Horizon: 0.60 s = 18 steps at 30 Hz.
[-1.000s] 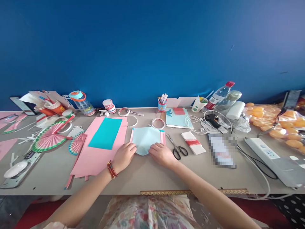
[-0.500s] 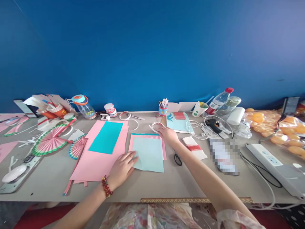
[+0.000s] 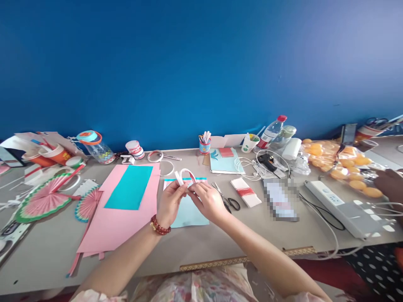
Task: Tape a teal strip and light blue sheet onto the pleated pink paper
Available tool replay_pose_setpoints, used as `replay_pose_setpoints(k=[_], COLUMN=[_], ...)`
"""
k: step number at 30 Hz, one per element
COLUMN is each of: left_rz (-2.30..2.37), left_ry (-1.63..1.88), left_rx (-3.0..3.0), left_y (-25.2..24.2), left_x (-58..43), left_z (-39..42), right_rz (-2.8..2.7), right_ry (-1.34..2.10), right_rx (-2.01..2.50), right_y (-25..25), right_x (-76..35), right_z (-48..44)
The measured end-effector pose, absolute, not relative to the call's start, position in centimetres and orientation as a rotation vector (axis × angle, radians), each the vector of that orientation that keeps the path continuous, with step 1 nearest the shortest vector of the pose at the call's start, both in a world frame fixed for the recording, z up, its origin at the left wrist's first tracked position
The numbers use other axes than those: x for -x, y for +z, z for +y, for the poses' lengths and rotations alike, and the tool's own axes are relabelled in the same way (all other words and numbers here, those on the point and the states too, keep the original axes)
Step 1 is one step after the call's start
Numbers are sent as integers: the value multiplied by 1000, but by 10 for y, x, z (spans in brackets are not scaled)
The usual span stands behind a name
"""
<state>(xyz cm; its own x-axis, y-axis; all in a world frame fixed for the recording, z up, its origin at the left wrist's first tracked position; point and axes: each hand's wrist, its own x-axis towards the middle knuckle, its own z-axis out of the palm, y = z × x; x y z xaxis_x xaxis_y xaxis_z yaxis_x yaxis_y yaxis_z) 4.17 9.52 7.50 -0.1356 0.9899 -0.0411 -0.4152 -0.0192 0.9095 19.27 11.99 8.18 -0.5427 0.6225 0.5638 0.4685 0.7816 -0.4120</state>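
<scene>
Above the light blue sheet of paper [image 3: 189, 217], both hands hold a narrow white ring, which looks like a roll of tape [image 3: 190, 173]. My left hand [image 3: 170, 202] pinches a white end standing up at its left side. My right hand [image 3: 208, 199] has its fingers closed on the roll's right side. Pink paper with a blue edge [image 3: 201, 180] shows behind the hands, partly covered by the light blue sheet. To the right of my right hand lie black-handled scissors [image 3: 232, 204]. On the left, a teal sheet [image 3: 129, 187] rests on larger pink sheets [image 3: 126, 228].
Pleated paper fans [image 3: 45, 199] lie at the left. Along the wall stand a bottle [image 3: 97, 149], a pen cup [image 3: 205, 147] and a plastic bottle [image 3: 271, 133]. A power strip [image 3: 333, 205] and another person's hand [image 3: 390, 184] are at the right, near bagged orange balls [image 3: 340, 163].
My right hand has brought the tape roll from the back of the table toward me. My left hand has left the light blue sheet and now grips the tape too. The view has shifted right.
</scene>
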Motion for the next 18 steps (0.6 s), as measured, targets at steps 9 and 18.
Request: replay_pose_setpoints(k=[9, 18], left_rz=[729, 861], left_ry=[1189, 1219], left_rx=[-465, -711], left_y=[102, 87], left_x=[-66, -65], left_z=[126, 129], right_rz=[-2290, -2039], right_ry=[81, 233], right_rx=[780, 994], right_y=[78, 107], right_x=[-231, -321], right_z=[119, 212])
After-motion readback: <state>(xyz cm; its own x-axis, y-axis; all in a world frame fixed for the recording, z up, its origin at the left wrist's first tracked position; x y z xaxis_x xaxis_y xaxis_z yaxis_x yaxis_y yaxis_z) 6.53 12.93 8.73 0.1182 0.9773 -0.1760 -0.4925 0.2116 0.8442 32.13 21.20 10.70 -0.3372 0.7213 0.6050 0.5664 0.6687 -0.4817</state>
